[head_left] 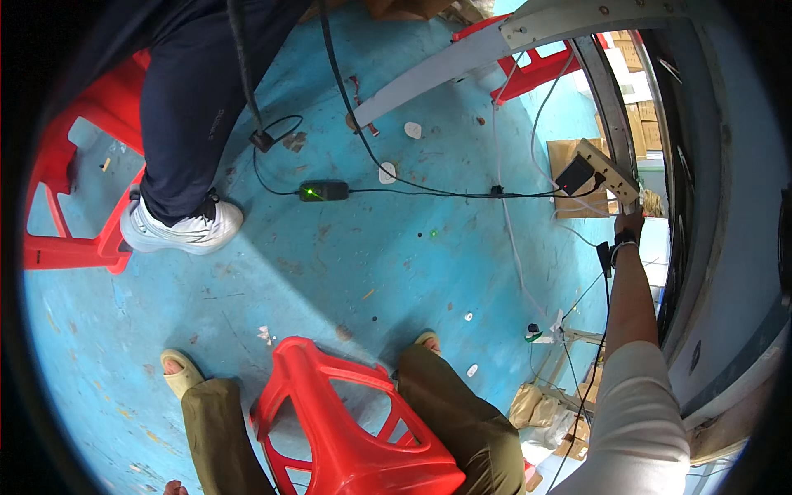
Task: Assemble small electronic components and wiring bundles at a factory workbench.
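Observation:
My right arm in a white sleeve reaches up the right side. At its end my right hand is closed at the lower end of a pale power strip, its fingers largely hidden. The strip lies at a slant against an upright metal frame. A black adapter and a black plug sit on the strip, and dark cables run left from there. A dark band circles my right wrist. Only a few fingertips of my left hand show at the lower edge, so its grip is hidden.
A red plastic stool stands between my legs. Across the blue floor, a black power brick with a green light lies on its cable. Another person's leg and a red chair are at upper left. Cardboard boxes stand beyond the frame.

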`<state>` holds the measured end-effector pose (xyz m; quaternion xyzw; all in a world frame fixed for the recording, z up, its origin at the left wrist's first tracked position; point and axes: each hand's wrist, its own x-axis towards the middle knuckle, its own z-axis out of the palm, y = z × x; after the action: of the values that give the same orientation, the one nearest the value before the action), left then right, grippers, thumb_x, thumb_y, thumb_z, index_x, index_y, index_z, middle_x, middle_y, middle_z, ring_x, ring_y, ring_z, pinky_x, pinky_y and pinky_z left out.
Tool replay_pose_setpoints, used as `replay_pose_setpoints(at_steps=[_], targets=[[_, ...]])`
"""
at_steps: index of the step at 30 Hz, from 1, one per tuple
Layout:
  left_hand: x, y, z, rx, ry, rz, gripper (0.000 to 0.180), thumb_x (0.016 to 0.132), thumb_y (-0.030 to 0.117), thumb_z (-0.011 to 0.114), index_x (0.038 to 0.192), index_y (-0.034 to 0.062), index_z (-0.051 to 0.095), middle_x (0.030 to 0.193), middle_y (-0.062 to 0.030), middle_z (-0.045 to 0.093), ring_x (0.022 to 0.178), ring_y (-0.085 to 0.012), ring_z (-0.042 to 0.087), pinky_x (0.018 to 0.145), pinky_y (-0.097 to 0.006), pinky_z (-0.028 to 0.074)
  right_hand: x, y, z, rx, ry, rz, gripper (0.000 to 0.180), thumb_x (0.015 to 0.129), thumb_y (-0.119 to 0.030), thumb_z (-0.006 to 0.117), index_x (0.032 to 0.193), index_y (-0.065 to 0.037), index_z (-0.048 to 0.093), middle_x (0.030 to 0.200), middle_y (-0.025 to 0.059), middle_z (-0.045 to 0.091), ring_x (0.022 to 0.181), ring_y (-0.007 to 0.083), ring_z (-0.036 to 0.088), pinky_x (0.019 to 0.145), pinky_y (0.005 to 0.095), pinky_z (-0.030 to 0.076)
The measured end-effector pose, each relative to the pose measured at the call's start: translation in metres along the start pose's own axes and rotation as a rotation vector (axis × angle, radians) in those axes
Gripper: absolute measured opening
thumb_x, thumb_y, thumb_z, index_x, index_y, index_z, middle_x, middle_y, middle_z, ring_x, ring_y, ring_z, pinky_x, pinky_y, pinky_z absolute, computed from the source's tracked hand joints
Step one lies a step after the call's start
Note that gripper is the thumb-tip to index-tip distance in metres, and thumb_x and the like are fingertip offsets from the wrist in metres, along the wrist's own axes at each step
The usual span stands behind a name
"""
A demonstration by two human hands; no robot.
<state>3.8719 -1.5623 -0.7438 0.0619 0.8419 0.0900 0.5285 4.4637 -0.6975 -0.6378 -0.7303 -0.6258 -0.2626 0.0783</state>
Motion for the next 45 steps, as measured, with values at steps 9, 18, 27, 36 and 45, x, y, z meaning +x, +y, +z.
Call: replay_pose_setpoints(at_steps=[9,18,27,36,45], targets=[[-0.007,-0.004,-0.009,0.059,0.006,-0.074,0.028,0.087,0.017,0.046,0.105,-0.0043,0.050,0.099,-0.0165,0.057,0.089,-0.0222,0.054,0.079,-0.031,0.042,0.014,0.009,0.011,-0.158,0.039,-0.022,0.049,0.068,-0.018,0.057,0.107,0.008,0.045,0.096,0.0272,0.054,0.091,0.0378,0.053,0.081,0.0410,0.043],[-0.005,-0.010,-0.008,-0.011,-0.006,-0.065,0.029,0.087,0.017,0.046,0.107,-0.0034,0.049,0.100,-0.0159,0.057,0.091,-0.0209,0.053,0.080,-0.030,0.042,0.025,0.015,0.001,-0.097,-0.077,-0.029,0.050,0.071,-0.024,0.060,0.109,0.004,0.042,0.106,0.0246,0.052,0.098,0.0375,0.051,0.083,0.0422,0.042],[-0.014,-0.017,-0.014,0.017,0.011,-0.113,0.028,0.087,0.016,0.046,0.107,-0.0035,0.050,0.100,-0.0148,0.056,0.090,-0.0192,0.052,0.081,-0.029,0.041,0.015,0.006,0.001,-0.103,-0.044,0.000,0.057,0.069,-0.021,0.060,0.116,0.001,0.037,0.116,0.0233,0.046,0.107,0.0353,0.046,0.088,0.0417,0.040],[-0.031,0.009,-0.015,0.052,-0.046,-0.167,0.027,0.084,0.014,0.049,0.108,0.0033,0.052,0.106,-0.0152,0.056,0.096,-0.0246,0.054,0.082,-0.031,0.042,-0.048,-0.003,-0.014,-0.153,0.258,0.050,0.063,0.068,-0.018,0.052,0.124,-0.002,0.030,0.120,0.0224,0.039,0.115,0.0339,0.037,0.097,0.0387,0.031],[-0.044,-0.051,-0.002,-0.230,0.087,0.008,0.011,0.080,0.004,0.051,0.088,-0.0033,0.051,0.070,-0.0036,0.051,0.061,-0.0098,0.048,0.057,-0.023,0.041,-0.300,0.007,0.039,-0.035,-0.289,-0.169,0.041,0.065,-0.015,0.061,0.103,0.001,0.052,0.102,0.0206,0.051,0.101,0.0342,0.046,0.087,0.0411,0.037]])
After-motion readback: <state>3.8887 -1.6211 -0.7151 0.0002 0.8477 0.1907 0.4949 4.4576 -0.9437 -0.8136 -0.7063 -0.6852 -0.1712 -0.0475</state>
